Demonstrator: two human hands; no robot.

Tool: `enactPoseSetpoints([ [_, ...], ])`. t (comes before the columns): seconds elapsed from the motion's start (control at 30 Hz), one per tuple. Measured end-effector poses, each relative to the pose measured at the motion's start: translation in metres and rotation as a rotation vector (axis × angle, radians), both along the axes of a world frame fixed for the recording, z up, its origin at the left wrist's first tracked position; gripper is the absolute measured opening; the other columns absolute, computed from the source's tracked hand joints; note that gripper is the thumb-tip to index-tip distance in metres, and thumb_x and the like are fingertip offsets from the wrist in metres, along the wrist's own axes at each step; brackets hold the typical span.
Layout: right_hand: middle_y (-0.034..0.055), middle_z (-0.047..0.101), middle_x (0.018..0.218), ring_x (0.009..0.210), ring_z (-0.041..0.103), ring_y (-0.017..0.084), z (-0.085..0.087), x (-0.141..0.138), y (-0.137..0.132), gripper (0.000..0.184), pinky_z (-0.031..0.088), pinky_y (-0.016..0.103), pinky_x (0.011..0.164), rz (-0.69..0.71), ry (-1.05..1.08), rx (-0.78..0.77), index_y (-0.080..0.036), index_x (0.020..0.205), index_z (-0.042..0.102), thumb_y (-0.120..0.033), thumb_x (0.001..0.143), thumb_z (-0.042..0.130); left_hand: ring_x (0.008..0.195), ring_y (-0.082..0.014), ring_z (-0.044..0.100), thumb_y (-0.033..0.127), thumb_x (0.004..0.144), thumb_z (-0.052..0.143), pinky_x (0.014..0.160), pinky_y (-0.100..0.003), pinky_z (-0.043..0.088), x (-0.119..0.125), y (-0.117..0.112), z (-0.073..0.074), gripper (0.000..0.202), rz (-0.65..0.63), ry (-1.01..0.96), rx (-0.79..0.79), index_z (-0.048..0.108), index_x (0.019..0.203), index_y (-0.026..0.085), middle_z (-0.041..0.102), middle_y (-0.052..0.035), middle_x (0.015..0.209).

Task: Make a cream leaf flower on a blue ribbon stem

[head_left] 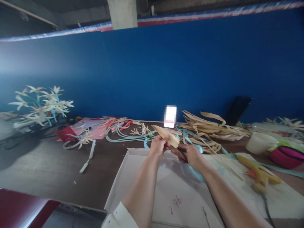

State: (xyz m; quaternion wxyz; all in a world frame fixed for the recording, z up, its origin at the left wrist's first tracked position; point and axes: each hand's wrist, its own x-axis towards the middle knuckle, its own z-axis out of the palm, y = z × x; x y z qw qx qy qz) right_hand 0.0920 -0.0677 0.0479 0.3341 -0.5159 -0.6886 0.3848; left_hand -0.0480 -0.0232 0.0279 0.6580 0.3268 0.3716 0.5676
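A pale piece of dried corn husk point(166, 135) is pinched in my left hand point(159, 146), over the far part of a white cardboard box lid point(163, 190). My right hand point(191, 155) is closed around the dark handles of scissors point(183, 154). The scissors are at the lower edge of the husk; their blades are mostly hidden behind my fingers and the husk. Light blue ribbon point(198, 174) lies under my right wrist. Beyond my hands, a pile of dried corn husks point(211, 126) lies to the right.
A yellow hot glue gun point(260, 172) rests on paper at right, near a white cup point(261, 142) and a pink pouch point(286, 156). A bright phone screen point(170, 116) stands against the blue partition point(152, 69). Husk flowers point(45, 104) stand at left; pale blue cords point(123, 136) lie mid-table.
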Motion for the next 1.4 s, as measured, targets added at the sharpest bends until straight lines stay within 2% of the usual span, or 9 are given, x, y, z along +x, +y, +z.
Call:
enactPoseSetpoints([
  [0.17,-0.0020,0.050,0.044,0.040,0.042,0.010,-0.003,0.001,0.001,0.038,0.032,0.023,0.042,0.005,0.018,-0.007,-0.019,0.050,0.052,-0.051,0.069,0.062,0.042,-0.0033,0.043,0.030,0.061,0.075,0.036,-0.013,0.031,0.000,0.000,0.000,0.028,-0.006,-0.008,0.015,0.058,0.074,0.011,0.051,0.0023,0.053],
  [0.37,0.0013,0.061,0.056,0.047,0.051,0.011,-0.010,0.003,0.005,0.034,0.036,0.023,0.046,-0.002,0.115,-0.019,-0.017,0.062,0.059,-0.050,0.069,0.064,0.040,-0.0030,0.039,0.037,0.058,0.075,0.037,-0.014,0.028,-0.002,0.000,-0.002,0.034,0.014,0.029,0.049,0.056,0.071,0.012,0.047,0.0042,0.048],
  [0.53,0.0056,0.064,0.073,0.064,0.058,0.016,-0.017,0.010,0.010,0.041,0.035,0.022,0.046,-0.083,0.396,-0.070,-0.014,0.094,0.063,-0.047,0.069,0.067,0.037,-0.0020,0.032,0.040,0.059,0.074,0.037,-0.014,0.020,-0.004,0.003,-0.002,0.035,0.053,0.063,0.096,0.053,0.070,0.014,0.040,0.0074,0.044],
  [0.7,0.0039,0.064,0.080,0.058,0.055,0.012,-0.020,0.015,0.016,0.060,0.036,0.021,0.044,-0.194,0.634,-0.032,-0.018,0.118,0.054,-0.045,0.066,0.070,0.037,-0.0012,0.026,0.038,0.058,0.073,0.037,-0.016,0.014,-0.004,0.002,0.000,0.034,0.030,0.069,0.122,0.052,0.069,0.014,0.037,0.0080,0.045],
  [0.83,0.0033,0.065,0.086,0.063,0.060,0.016,-0.019,0.015,0.016,0.065,0.046,0.026,0.052,-0.221,0.739,0.004,-0.021,0.118,0.052,-0.041,0.061,0.075,0.038,-0.0015,0.028,0.037,0.059,0.073,0.038,-0.017,0.014,-0.002,-0.002,0.000,0.032,-0.085,0.147,0.121,0.056,0.073,0.013,0.041,0.0058,0.049],
  [0.93,0.0027,0.066,0.080,0.064,0.062,0.018,-0.019,0.015,0.016,0.063,0.048,0.028,0.053,-0.218,0.763,-0.028,-0.020,0.115,0.052,-0.039,0.060,0.076,0.039,-0.0018,0.029,0.036,0.059,0.072,0.038,-0.017,0.016,-0.001,-0.004,-0.003,0.031,-0.133,0.191,0.129,0.057,0.073,0.013,0.043,0.0048,0.051],
  [1.07,0.0012,0.065,0.072,0.056,0.060,0.017,-0.021,0.017,0.018,0.060,0.045,0.026,0.049,-0.253,0.719,-0.072,-0.019,0.114,0.053,-0.036,0.061,0.076,0.040,-0.0018,0.029,0.037,0.061,0.071,0.038,-0.017,0.016,0.000,-0.003,-0.007,0.030,-0.156,0.227,0.149,0.059,0.075,0.013,0.045,0.0037,0.053],
  [1.23,0.0034,0.067,0.077,0.065,0.063,0.019,-0.023,0.019,0.020,0.061,0.048,0.027,0.055,-0.253,0.773,-0.061,-0.018,0.114,0.054,-0.034,0.060,0.077,0.040,-0.0011,0.028,0.036,0.061,0.071,0.038,-0.017,0.014,0.001,-0.003,-0.006,0.029,-0.171,0.249,0.154,0.060,0.075,0.012,0.048,0.0023,0.057],
  [1.4,0.0027,0.066,0.076,0.059,0.061,0.017,-0.022,0.020,0.020,0.067,0.048,0.027,0.054,-0.269,0.754,-0.041,-0.018,0.117,0.053,-0.036,0.057,0.078,0.039,-0.0012,0.028,0.034,0.059,0.073,0.038,-0.017,0.015,0.001,-0.004,-0.004,0.029,-0.183,0.253,0.130,0.060,0.075,0.013,0.046,0.0037,0.054],
])
